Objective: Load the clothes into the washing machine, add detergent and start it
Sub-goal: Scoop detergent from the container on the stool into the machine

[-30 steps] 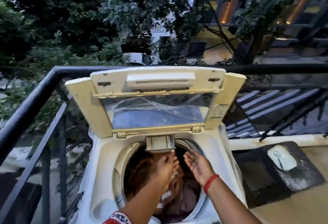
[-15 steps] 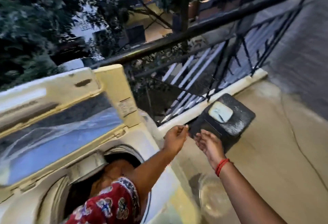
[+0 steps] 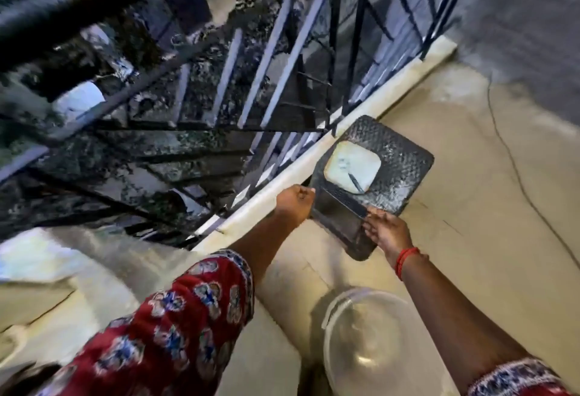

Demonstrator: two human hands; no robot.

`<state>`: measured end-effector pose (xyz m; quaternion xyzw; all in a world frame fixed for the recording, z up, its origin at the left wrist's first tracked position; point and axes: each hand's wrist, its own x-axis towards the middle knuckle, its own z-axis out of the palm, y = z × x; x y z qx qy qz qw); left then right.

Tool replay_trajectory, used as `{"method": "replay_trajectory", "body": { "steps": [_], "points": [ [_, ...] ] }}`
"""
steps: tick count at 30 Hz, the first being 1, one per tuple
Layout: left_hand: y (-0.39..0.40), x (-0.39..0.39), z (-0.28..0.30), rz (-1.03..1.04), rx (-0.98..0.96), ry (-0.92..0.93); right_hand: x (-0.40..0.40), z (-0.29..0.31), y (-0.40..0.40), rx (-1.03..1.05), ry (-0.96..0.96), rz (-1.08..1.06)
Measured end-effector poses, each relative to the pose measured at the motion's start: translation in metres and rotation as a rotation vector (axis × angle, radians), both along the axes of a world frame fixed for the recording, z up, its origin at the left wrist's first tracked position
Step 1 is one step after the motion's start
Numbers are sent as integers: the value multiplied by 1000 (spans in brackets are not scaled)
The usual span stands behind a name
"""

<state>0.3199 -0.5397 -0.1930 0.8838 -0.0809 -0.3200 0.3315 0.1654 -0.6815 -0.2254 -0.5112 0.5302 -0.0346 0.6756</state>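
The cream washing machine (image 3: 72,273) shows only as a blurred corner at the lower left; its drum and the clothes are out of view. Both my arms reach out over the floor to its right. My left hand (image 3: 295,204) is curled in a loose fist at the near left edge of a black textured mat (image 3: 398,157), and I see nothing in it. With fingers stretched out, my right hand (image 3: 386,232) hovers over the mat's near corner. A pale square object (image 3: 342,163) with a thin dark stick on it lies on the mat.
A black metal railing (image 3: 332,60) on a white kerb (image 3: 370,107) runs along the balcony edge just beyond the mat. A clear plastic dome-shaped bowl (image 3: 367,348) sits on the floor below my right forearm. A grey wall (image 3: 527,19) closes the far right.
My view has swung right and down, away from the open drum. Both hands left the drum and moved right to the black mat; the machine has slid to the left edge.
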Motion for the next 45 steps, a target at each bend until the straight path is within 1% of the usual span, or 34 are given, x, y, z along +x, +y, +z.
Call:
{"method": "replay_trajectory", "body": {
  "steps": [3,6,8,11,13,15,18,21,24,29,31,33,36,40,43,45],
  "points": [
    [-35,14,-47,-19,26,-27,17,-60,-31,-42,54,-6],
    [-65,27,-84,-15,57,-60,35,-103,-53,-99,92,29],
    [-84,38,-110,1,94,-98,46,-123,-64,-108,84,5],
    [-102,53,-139,60,109,-123,60,-140,-78,-137,66,-59],
    [-111,61,-157,54,108,-146,67,-149,-87,-178,72,-94],
    [-117,66,-169,47,112,-179,74,-154,-93,-151,45,-128],
    [-124,69,-179,71,59,-166,82,-155,-94,-121,7,-135],
    [-121,64,-176,93,68,-123,86,-147,-87,-165,18,-155],
    [-107,54,-162,169,34,-30,78,-134,-73,-234,31,-73],
    [-53,25,-117,352,-140,152,46,-78,-25,-452,78,90],
    [-25,13,-91,379,-176,175,36,-46,-2,-441,31,96],
    [6,1,-59,454,-245,209,27,-11,24,-420,-13,96],
    [43,-19,-20,498,-214,167,16,26,57,-394,-19,143],
    [106,-50,56,668,-327,146,4,90,106,-398,-73,288],
    [164,-78,107,734,-427,147,-8,139,149,-478,-94,443],
    [203,-103,144,727,-434,115,-20,168,179,-622,-118,567]
  ]
}}
